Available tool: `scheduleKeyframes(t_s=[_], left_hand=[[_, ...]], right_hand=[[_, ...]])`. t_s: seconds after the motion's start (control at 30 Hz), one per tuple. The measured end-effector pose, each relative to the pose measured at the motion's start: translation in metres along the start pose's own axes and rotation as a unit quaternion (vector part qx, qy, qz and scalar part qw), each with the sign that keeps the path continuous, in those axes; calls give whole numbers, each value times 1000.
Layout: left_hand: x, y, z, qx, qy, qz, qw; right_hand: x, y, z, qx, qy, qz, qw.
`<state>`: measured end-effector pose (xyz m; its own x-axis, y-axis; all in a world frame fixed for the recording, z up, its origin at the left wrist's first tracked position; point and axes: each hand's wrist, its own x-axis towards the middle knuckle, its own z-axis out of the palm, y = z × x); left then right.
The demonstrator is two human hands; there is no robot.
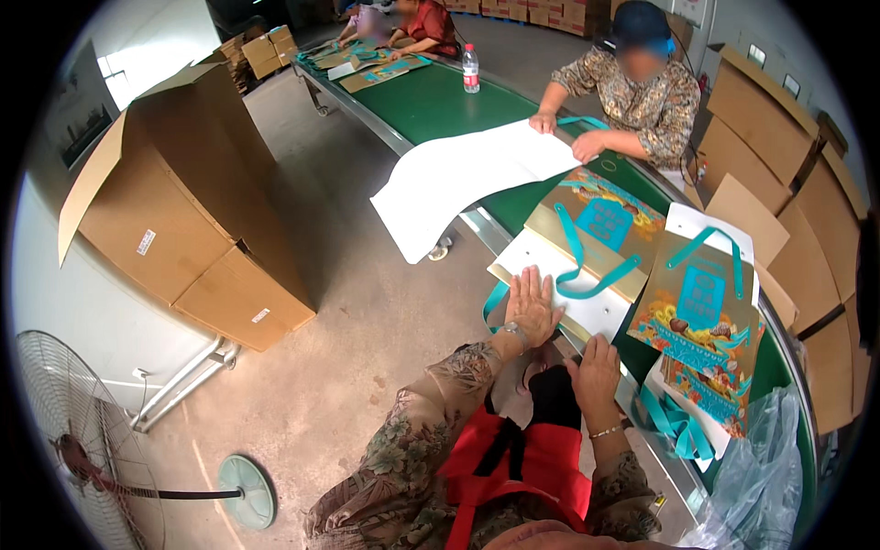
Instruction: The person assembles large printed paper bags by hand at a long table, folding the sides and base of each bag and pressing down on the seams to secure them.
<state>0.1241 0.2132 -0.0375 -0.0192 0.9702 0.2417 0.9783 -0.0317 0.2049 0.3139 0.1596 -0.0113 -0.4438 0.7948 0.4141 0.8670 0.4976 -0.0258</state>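
A gold paper gift bag (587,240) with a blue printed panel lies flat in front of me at the table's near edge. Its white flap (579,298) is turned toward me, and teal ribbon handles (576,257) curl over it. My left hand (533,307) rests on this flap, fingers stretched and spread, holding nothing. Further right, my right hand (596,374) has its fingertips at the flap's near edge, fingers extended; its underside is hidden. Beside it is a second gold bag (698,298) with teal handles, overlapping more printed bags (720,390).
Across the green table (426,105), a co-worker (632,92) handles a large white sheet (477,170). A bottle (470,69) stands farther along. Clear plastic (756,467) lies at right. A tall carton (197,202) and a fan (73,449) stand left; more cartons (761,128) line the right.
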Motion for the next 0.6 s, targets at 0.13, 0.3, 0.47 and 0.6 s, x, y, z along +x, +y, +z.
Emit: scheduleKeyframes(t_s=[0.13, 0.3, 0.47, 0.6], left_hand=[[4, -15, -9, -12, -12, 98, 995], [11, -84, -2, -75, 15, 245, 966], [19, -128, -4, -3, 29, 320, 947], [29, -149, -1, 60, 67, 269, 959]], right_hand=[[0, 13, 9, 12, -10, 26, 1000], [2, 19, 18, 26, 33, 6, 999], [5, 23, 7, 18, 46, -18, 999], [6, 27, 2, 14, 42, -3, 999]])
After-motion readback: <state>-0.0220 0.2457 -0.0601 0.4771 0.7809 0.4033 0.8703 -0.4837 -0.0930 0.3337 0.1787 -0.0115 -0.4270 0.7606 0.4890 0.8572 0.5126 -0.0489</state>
